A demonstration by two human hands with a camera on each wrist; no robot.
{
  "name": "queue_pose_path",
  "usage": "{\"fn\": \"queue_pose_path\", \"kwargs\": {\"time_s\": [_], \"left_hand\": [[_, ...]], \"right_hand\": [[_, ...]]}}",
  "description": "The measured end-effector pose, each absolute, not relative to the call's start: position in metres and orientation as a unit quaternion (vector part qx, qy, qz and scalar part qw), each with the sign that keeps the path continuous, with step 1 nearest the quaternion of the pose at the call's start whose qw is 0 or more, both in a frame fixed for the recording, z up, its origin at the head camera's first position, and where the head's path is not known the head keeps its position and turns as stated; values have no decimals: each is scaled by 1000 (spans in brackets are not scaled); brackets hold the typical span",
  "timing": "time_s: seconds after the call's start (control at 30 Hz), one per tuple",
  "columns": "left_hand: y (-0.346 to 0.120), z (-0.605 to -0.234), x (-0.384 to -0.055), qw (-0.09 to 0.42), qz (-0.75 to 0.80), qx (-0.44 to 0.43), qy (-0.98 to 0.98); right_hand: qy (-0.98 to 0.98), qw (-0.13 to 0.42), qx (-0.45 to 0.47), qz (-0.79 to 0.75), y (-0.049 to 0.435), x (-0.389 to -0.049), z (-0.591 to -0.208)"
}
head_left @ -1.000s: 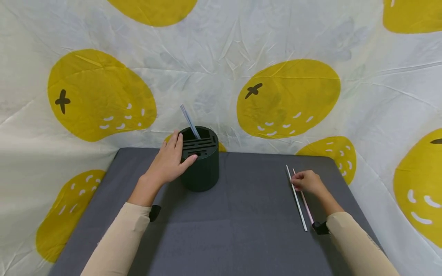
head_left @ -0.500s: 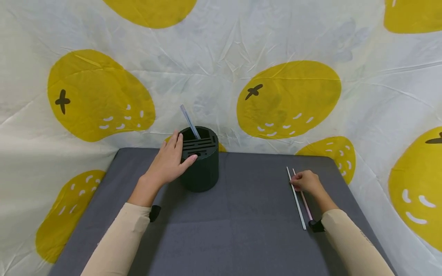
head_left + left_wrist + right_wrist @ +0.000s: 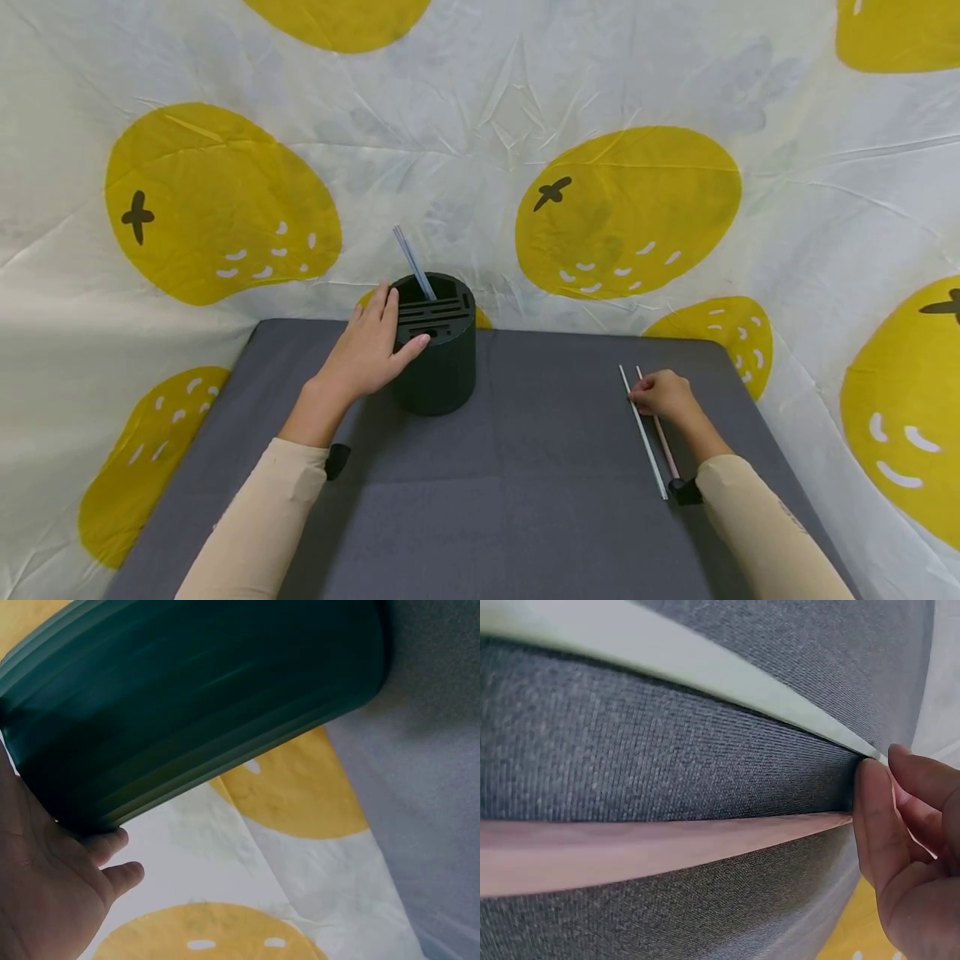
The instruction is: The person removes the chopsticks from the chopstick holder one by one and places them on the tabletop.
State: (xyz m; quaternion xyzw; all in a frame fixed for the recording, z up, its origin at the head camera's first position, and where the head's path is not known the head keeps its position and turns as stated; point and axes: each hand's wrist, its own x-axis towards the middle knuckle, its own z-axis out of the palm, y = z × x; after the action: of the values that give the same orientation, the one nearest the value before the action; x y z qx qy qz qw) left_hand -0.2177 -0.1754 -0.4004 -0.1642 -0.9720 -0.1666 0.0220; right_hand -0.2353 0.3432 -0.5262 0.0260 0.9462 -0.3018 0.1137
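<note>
In the head view, a dark green cylindrical holder (image 3: 435,375) with a slotted top stands near the table's back edge. Two or more thin bluish straws (image 3: 415,263) lean in its rear opening. My left hand (image 3: 362,348) rests on its left rim, fingers extended and thumb laid across the front edge. The left wrist view shows the holder's ribbed wall (image 3: 202,697) beside that hand. On the right, my right hand (image 3: 666,395) pinches a whitish straw (image 3: 649,454) between thumb and forefinger near its far end. A pink straw (image 3: 667,450) lies just right of it, partly under the hand.
Dark grey cloth (image 3: 495,517) covers the table. A white curtain (image 3: 480,100) with yellow fruit prints hangs right behind the table's back edge and along both sides.
My right forearm has shifted slightly left, and the whitish straw's far end has tilted a little left. The left hand and the holder stay in place.
</note>
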Motion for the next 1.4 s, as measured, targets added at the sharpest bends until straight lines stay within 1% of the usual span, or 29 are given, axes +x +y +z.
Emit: {"fn": "queue_pose_path", "kwargs": {"time_s": [0.17,0.4,0.5,0.63,0.73,0.93,1.4], "left_hand": [[-175,-403,-216,27,-165,-166,-972],[-176,-406,-213,32,-165,-166,-972],[-176,-404,-214,28,-164,-165,-972],[-175,-402,-215,25,-165,-165,-972],[-175,-401,-216,23,-166,-166,-972],[-176,-400,-218,19,-167,-162,-972],[-177,-397,-218,14,-176,-164,-971]], "right_hand": [[938,113,27,-326,344,-229,-523],[939,77,8,-336,345,-224,-515],[935,75,-12,-347,342,-224,-506],[911,82,-34,-402,333,-226,-493],[890,87,-49,-444,323,-227,-482],[869,97,-71,-480,297,-235,-454],[823,104,-130,-543,224,-266,-399]]}}
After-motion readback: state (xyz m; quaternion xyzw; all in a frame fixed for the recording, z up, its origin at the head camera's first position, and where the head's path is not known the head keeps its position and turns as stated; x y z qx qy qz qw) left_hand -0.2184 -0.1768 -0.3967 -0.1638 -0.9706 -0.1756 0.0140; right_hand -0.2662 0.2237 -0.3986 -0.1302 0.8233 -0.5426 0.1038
